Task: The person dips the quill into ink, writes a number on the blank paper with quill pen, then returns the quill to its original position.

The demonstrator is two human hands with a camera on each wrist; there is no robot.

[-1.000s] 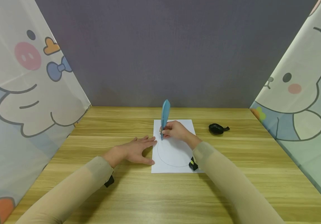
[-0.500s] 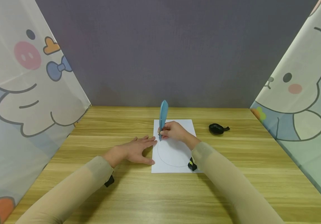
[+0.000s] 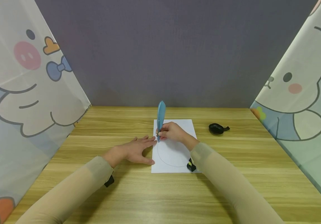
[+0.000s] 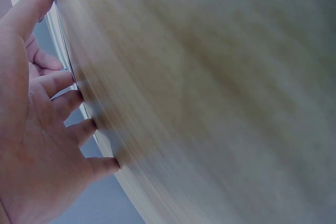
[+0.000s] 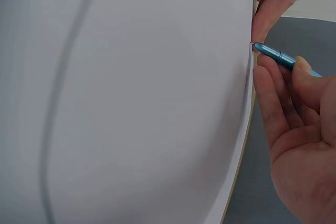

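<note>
A white sheet of paper (image 3: 174, 157) lies on the wooden table, bearing a thin curved line (image 3: 165, 161) that also crosses the right wrist view. My right hand (image 3: 172, 132) pinches a pen (image 3: 161, 113) with a blue, feather-shaped top, held nearly upright. In the right wrist view the pen's teal barrel (image 5: 275, 54) shows, its tip touching the paper near the left edge. My left hand (image 3: 138, 151) lies spread to the left, fingertips and thumb resting at the sheet's left edge. The left wrist view shows those fingers (image 4: 79, 131) extended, tips on the surface.
A black oval object (image 3: 216, 128) with a short tail lies right of the paper. Small black devices sit at the right wrist (image 3: 191, 165) and left wrist (image 3: 109, 181). A grey panel (image 3: 171, 53) stands behind the table, with cartoon-printed sheets at both sides.
My right hand and the pen have moved left and slightly towards me, with the tip along the curve's left side. My left hand stays in place.
</note>
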